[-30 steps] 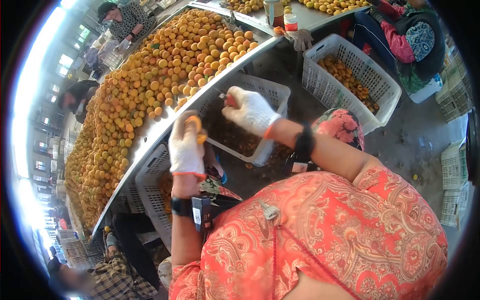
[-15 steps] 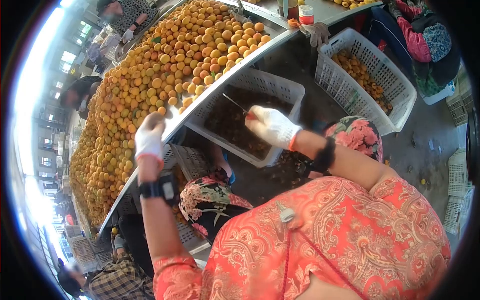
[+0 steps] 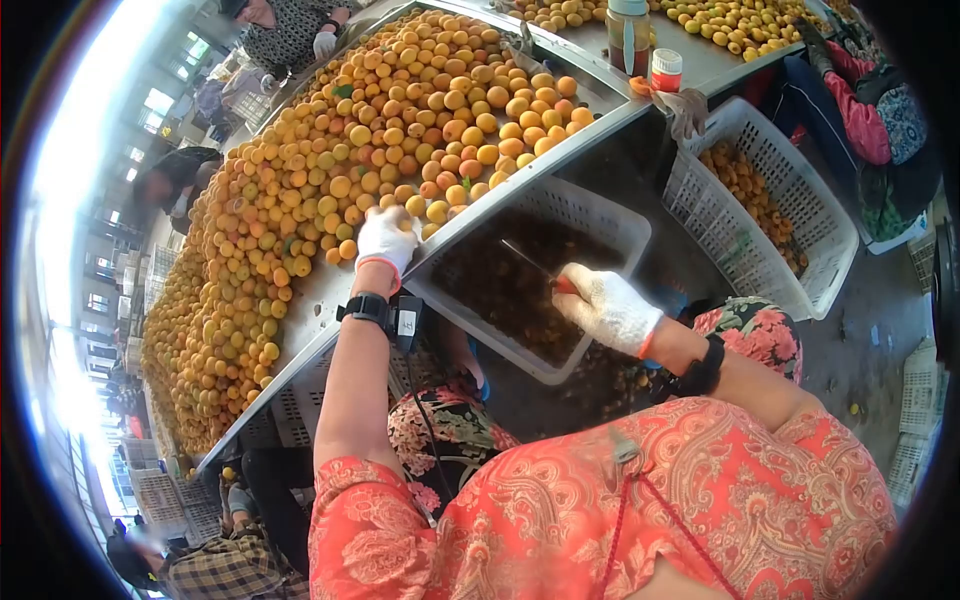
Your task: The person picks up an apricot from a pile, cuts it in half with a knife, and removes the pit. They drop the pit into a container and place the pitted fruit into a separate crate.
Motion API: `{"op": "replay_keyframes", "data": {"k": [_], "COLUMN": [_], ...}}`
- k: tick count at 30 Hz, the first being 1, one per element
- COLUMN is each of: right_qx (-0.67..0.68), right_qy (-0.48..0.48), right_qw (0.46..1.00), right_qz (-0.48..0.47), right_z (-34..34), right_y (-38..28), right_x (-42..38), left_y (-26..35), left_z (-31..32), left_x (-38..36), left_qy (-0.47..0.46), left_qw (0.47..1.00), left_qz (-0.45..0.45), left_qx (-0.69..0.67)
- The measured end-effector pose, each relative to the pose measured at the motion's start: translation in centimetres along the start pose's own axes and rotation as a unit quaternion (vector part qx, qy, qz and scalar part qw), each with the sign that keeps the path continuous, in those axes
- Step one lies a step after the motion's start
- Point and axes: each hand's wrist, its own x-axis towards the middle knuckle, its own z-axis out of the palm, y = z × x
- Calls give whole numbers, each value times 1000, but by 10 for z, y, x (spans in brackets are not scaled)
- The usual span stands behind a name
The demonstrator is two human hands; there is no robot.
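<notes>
My left hand (image 3: 388, 240), in a white glove, reaches over the metal table's edge to the heap of apricots (image 3: 330, 165). Its fingers curl at the near side of the heap, seemingly round an apricot; the fingertips are partly hidden. My right hand (image 3: 608, 308), also gloved, is closed round the red handle of a thin metal tool (image 3: 530, 262) like a slim screwdriver, its shaft pointing up and left. Below that tool stands a white plastic crate (image 3: 632, 225) holding dark, wet-looking matter and bits of fruit.
Another white crate (image 3: 835, 270) with orange fruit pieces stands to the right. A jar (image 3: 628, 40) and a red-and-white tub (image 3: 666, 70) are on the table beyond. A grey glove (image 3: 688, 110) hangs at the table corner. Other people work around the table.
My left hand has moved right and up, from the table's edge onto the apricots. My right hand still grips the tool above the crate. The whole view has shifted.
</notes>
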Motion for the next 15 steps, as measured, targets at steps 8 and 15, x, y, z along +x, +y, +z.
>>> {"op": "replay_keyframes", "data": {"k": [8, 15], "right_qx": [136, 190], "right_qy": [42, 8], "right_qw": [990, 968], "right_qz": [-20, -162], "right_z": [-4, -2], "right_y": [-34, -92], "right_x": [-12, -51], "left_y": [79, 129], "left_z": [-80, -102], "left_x": [-115, -208], "left_qy": [22, -4], "left_qw": [655, 591], "left_qz": [-49, 39], "left_qx": [-754, -806]}}
